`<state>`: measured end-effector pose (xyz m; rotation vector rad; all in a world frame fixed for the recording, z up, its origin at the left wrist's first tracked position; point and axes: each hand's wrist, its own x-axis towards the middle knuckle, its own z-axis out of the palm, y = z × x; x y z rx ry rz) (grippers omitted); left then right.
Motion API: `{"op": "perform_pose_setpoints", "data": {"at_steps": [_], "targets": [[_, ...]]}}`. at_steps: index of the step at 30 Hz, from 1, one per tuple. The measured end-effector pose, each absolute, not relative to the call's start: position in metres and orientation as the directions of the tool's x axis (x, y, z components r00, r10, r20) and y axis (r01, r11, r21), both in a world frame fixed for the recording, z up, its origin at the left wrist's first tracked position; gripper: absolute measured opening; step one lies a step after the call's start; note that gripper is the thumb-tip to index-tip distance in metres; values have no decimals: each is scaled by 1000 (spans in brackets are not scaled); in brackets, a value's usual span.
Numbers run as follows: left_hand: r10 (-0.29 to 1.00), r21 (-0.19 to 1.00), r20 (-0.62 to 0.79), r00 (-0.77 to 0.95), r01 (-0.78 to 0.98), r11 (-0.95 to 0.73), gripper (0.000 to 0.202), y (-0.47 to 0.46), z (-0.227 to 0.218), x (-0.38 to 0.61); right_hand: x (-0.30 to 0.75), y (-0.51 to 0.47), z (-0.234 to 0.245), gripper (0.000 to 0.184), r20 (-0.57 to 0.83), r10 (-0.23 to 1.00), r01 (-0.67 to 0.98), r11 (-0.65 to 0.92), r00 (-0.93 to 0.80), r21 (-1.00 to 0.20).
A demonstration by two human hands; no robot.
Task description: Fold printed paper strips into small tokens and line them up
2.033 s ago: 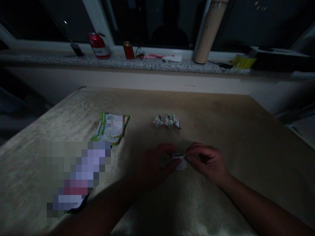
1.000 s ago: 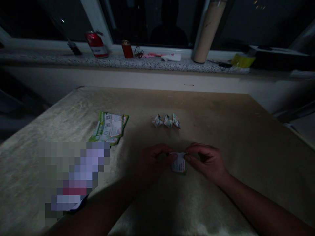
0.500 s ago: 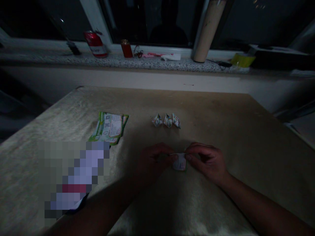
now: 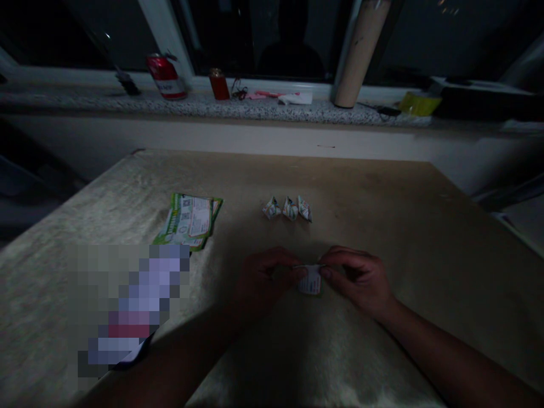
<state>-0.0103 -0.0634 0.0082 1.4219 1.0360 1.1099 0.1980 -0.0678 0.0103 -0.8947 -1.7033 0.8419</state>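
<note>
Both hands pinch a small printed paper (image 4: 312,282), white with fine lettering and a green lower edge, just above the table. My left hand (image 4: 270,277) grips its left top corner between thumb and fingers. At the right top corner, my right hand (image 4: 359,277) does the same. The top edge looks folded or creased between the fingertips. Beyond the hands, three small folded paper pieces (image 4: 290,209) stand in a row. To the left lies a stack of green and white printed sheets or packets (image 4: 191,218), partly overlapping.
A blurred-out phone-like object (image 4: 144,300) lies beside my left forearm on the cloth-covered table (image 4: 382,198). Along the windowsill (image 4: 191,110) stand a red can (image 4: 165,76), a red jar (image 4: 219,85), a cardboard tube (image 4: 361,56) and a yellow item (image 4: 419,105).
</note>
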Motion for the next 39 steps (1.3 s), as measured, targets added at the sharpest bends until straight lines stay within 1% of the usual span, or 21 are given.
{"op": "perform_pose_setpoints", "data": {"at_steps": [3,5,9,11,17,24,31,36,39], "targets": [[973,993,101,209,36,-111,11,-63,6,-11,199,-67,9,4,432,873,168,472,-227,-866],[976,997,73,206,-4,-74,13,-63,4,-10,199,-67,9,3,423,880,161,460,-215,-873],[974,987,-81,214,-121,109,18,-63,-1,-8,200,-68,10,6,384,894,107,416,-231,-903],[969,974,-138,205,-148,170,21,-62,-1,-7,200,-68,11,7,354,902,86,384,-249,-919],[966,972,-170,196,-127,197,25,-62,3,-6,202,-68,7,14,292,925,73,318,-243,-945],[969,983,-127,211,-107,152,22,-64,0,-5,201,-67,2,11,281,941,104,304,-187,-947],[968,999,22,249,20,-28,17,-66,2,-8,202,-68,2,12,274,943,151,304,-191,-941],[965,995,82,251,43,-95,15,-67,4,-8,201,-68,3,6,345,909,159,386,-236,-909],[937,973,169,305,98,-207,12,-69,7,-7,198,-68,5,2,413,863,165,470,-291,-867]]}}
